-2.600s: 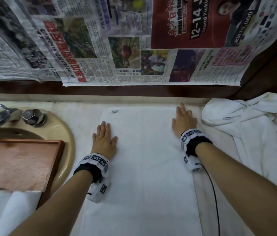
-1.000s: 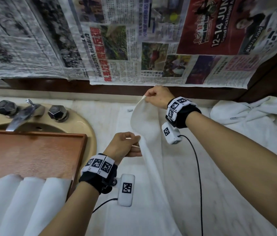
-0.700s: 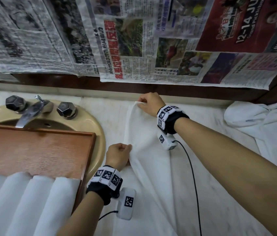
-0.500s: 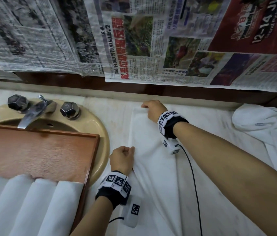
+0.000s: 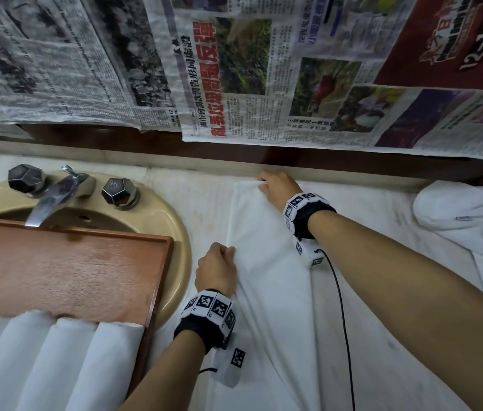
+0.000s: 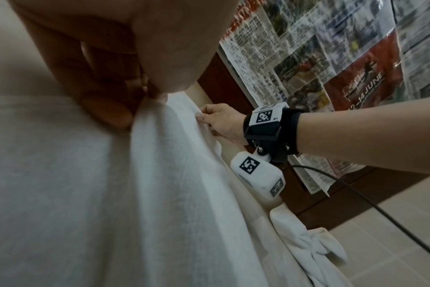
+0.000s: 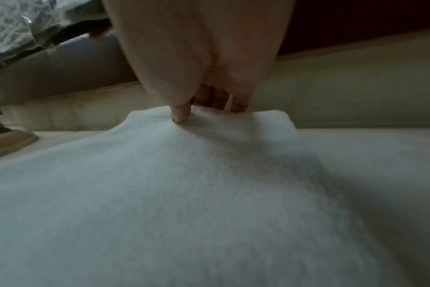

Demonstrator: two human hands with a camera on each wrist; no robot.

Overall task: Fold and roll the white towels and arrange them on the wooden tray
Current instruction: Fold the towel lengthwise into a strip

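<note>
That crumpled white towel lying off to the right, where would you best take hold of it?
Probably by the rounded lobe at the crumpled towel's far left end, coming from above. It bulges up off the counter, nearest the right hand, so fingers can pinch it. Its edges and corners are hidden in the bunching.

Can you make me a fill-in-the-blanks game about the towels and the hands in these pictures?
1. Both hands pinch the edge of the white ____ lying on the counter.
2. The right hand grips the towel end nearest the wall, and the ____ hand grips the edge nearer the sink.
3. The rolled towels lie side by side on the wooden ____.
4. The wall behind the counter is covered with sheets of ____.

Missing words: towel; left; tray; newspaper
</note>
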